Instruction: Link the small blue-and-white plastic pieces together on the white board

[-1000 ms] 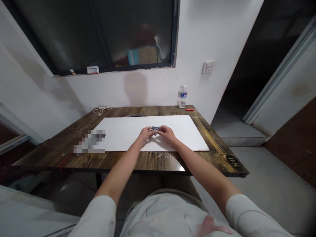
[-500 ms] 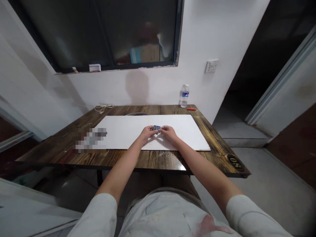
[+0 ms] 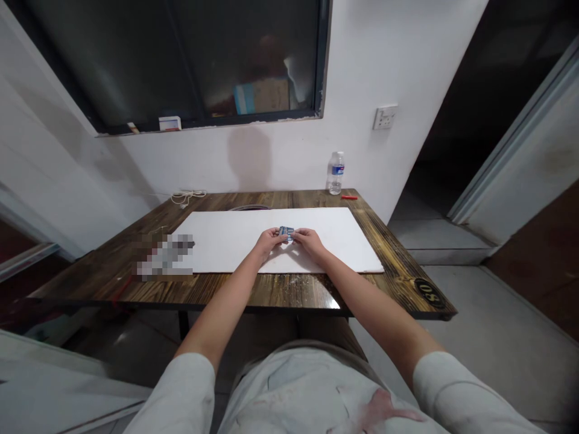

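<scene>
One small blue-grey object (image 3: pixel 286 232) shows a paler face than a second ago, still over the white board (image 3: pixel 221 241). Two hands grip it, left hand (image 3: pixel 266 243) and right hand (image 3: pixel 309 242) each pinching with the fingertips. Beyond the board's far right corner are one bottle (image 3: pixel 335 173) and one red stick (image 3: pixel 349 198); beyond its far left, one pale cable (image 3: pixel 187 195).
</scene>
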Motion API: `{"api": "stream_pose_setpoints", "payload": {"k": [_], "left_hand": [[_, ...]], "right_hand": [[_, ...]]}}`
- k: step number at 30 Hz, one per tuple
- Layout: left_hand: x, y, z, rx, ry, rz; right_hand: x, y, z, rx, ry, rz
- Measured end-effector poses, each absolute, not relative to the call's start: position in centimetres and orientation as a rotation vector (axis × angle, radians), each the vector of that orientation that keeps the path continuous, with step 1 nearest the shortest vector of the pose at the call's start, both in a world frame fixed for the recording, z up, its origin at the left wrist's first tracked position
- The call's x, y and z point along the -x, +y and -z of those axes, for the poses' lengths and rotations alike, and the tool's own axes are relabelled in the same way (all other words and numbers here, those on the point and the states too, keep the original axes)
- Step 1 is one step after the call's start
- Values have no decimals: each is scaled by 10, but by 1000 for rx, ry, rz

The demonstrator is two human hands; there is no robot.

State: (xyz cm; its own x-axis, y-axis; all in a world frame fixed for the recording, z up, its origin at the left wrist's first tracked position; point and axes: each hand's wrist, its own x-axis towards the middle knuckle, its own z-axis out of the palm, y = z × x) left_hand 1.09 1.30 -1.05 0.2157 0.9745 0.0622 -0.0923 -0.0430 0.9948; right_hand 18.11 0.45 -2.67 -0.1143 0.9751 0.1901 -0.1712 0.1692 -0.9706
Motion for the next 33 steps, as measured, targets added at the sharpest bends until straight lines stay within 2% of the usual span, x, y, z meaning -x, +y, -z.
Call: {"api": "stream_pose_setpoints", "payload": {"k": [13,21,33], "left_hand": [[-12,7,6,-1335,1035,-1137],[-12,11,8,-1280,984,-1151],[-10,14,11,-1231,1000,-1169]], "right_hand": [[-180,9,31,938,-1304,-1118],[-182,4,27,881,-1231,-1228],[-182,5,26,906,-1121,-1196]]}}
